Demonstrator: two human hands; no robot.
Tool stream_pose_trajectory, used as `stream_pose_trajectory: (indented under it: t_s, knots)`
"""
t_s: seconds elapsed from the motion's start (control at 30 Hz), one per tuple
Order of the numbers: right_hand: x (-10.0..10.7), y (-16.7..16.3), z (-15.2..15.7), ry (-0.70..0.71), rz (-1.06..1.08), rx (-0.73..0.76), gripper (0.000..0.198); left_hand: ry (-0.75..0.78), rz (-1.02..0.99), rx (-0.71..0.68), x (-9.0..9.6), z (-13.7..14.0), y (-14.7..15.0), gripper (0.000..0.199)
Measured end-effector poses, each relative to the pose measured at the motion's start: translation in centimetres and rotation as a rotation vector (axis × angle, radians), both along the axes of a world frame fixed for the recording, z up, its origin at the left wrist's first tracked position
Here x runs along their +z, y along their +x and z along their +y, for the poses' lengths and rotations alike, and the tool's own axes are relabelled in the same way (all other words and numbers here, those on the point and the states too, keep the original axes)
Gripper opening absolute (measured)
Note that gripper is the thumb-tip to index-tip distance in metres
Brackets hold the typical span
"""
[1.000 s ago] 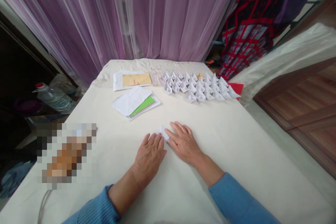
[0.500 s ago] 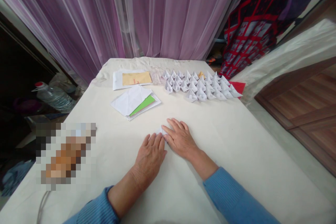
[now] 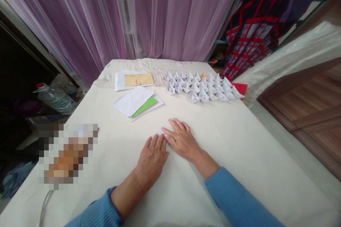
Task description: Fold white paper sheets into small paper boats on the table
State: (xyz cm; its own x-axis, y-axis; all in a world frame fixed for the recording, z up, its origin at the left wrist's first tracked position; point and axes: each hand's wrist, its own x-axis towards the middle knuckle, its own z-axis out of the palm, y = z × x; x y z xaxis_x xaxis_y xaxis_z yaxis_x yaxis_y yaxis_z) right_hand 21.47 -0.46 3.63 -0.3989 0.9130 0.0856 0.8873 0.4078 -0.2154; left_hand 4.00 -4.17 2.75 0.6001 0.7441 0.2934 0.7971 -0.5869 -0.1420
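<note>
A small piece of folded white paper lies on the table, mostly covered by my hands, so its shape is hard to make out. My left hand rests palm down at its near left side, fingers stretched out flat. Across its right part lies my right hand, fingers spread and thumb side toward the left hand. Both hands press down on the paper without gripping it.
White folded paper boats stand in rows at the back right, one of them yellow, beside a red sheet. Back left are white papers with a green sheet and a tan envelope. A blurred-out object with a cable lies left.
My right hand has slid slightly to the left and away from me over the paper, covering more of it. The left hand stays almost still.
</note>
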Motion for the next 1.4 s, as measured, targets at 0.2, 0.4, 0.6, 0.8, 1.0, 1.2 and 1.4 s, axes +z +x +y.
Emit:
stream_pose_trajectory:
  t_s: [0.2, 0.4, 0.6, 0.8, 1.0, 1.2, 1.4]
  knots:
    - [0.1, -0.5, 0.3, 0.006, -0.023, -0.062, 0.04, 0.021, -0.009, -0.005, -0.3, 0.0, -0.1, 0.039]
    - [0.0, -0.8, 0.5, 0.025, -0.024, -0.1, 0.04, 0.003, -0.017, -0.009, -0.3, -0.1, -0.1, 0.038]
    - [-0.2, -1.0, 0.5, 0.051, -0.026, -0.102, 0.041, -0.124, -0.068, -0.002, 1.0, 0.7, -0.2, 0.038]
    - [-0.4, -0.9, 0.5, 0.053, -0.04, -0.1, 0.042, -0.143, -0.126, -0.041, 0.8, 1.9, -0.8, 0.043]
    - [-0.5, -0.6, 0.2, 0.064, -0.028, -0.105, 0.041, -0.145, -0.136, -0.056, 0.8, 2.1, -1.0, 0.044]
    - [-0.4, 0.1, -0.5, 0.066, -0.036, -0.122, 0.041, -0.136, -0.139, -0.052, 0.8, 2.1, -1.0, 0.037]
    - [-0.6, 0.8, -1.2, 0.071, -0.048, -0.128, 0.041, -0.12, -0.139, -0.053, 0.9, 2.0, -1.0, 0.036]
